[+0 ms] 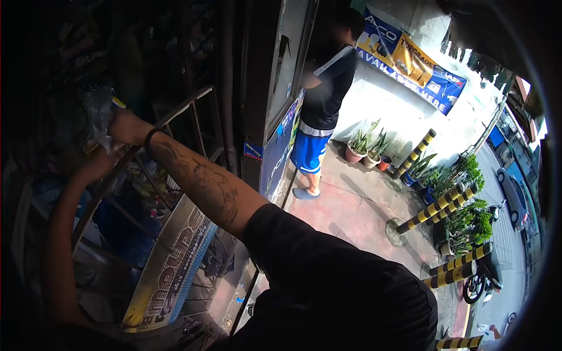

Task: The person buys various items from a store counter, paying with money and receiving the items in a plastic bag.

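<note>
Head view: a clear plastic bag (98, 111) is up at the left, against a dark interior, close to both hands. Its film looks crumpled, and its narrow lower part runs down between them. The right grip (129, 128) looks closed on the side of the bag, its fingers curled, though shadow hides the tips. The left grip (104, 164) is just below, at the lower end of the plastic; whether its fingers pinch the film or only touch it, I cannot tell. A thin metal rail (190, 102) slants past, with the right forearm crossing over it.

The step in hand seems to be two-handed work on the bag, perhaps opening or gathering it; the gloom leaves that unsettled, and any contents do not show. As I judge it, the next move calls for one steady hold while the other fingers work the film, without tugging hard, since such thin plastic could slip or tear. Keeping it clear of the rail would also help, as it could snag there.
</note>
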Demonstrator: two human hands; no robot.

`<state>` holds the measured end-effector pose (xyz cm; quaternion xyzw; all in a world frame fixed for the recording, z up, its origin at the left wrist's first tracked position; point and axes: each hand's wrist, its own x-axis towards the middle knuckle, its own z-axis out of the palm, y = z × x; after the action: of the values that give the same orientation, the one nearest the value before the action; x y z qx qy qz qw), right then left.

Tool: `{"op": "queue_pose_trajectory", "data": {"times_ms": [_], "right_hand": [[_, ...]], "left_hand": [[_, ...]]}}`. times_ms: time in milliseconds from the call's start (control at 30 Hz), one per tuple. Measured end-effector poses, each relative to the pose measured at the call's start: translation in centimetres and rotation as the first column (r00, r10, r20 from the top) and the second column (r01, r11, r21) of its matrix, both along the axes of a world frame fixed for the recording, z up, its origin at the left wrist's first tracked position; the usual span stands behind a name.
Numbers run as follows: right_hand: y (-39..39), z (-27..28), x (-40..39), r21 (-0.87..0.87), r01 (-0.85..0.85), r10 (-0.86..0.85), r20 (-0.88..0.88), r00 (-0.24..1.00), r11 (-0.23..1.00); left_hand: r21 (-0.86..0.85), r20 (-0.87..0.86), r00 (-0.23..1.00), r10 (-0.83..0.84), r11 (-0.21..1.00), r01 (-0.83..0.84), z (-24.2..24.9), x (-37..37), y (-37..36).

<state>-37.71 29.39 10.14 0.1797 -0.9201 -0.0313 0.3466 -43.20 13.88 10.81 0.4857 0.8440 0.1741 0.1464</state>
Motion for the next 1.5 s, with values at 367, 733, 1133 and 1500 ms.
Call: {"op": "queue_pose_trajectory", "data": {"times_ms": [367,733,1133,1500], "right_hand": [[0.4,0.6,0.5,-0.08,0.095,-0.073,0.245,0.967,0.992],[-1.8,0.7,-0.2,0.159,-0.049,0.0,0.296,0.955,0.986],[-3.1,2.2,-1.9,-0.268,0.305,-0.122,0.536,0.836,0.914],[-2.2,0.7,12.2,-0.326,0.178,-0.03,0.413,0.91,0.929]], "left_hand": [[0.026,-0.215,0.969,-0.118,0.992,0.126,-1.0,-1.4,0.3],[-0.184,-0.226,0.974,0.018,0.981,-0.061,0.1,0.3,-0.6],[-0.189,-0.278,0.867,-0.414,0.908,0.373,-4.0,-7.3,-0.4],[-0.206,-0.192,0.938,-0.29,0.946,0.251,-4.6,-0.9,6.2]]}}
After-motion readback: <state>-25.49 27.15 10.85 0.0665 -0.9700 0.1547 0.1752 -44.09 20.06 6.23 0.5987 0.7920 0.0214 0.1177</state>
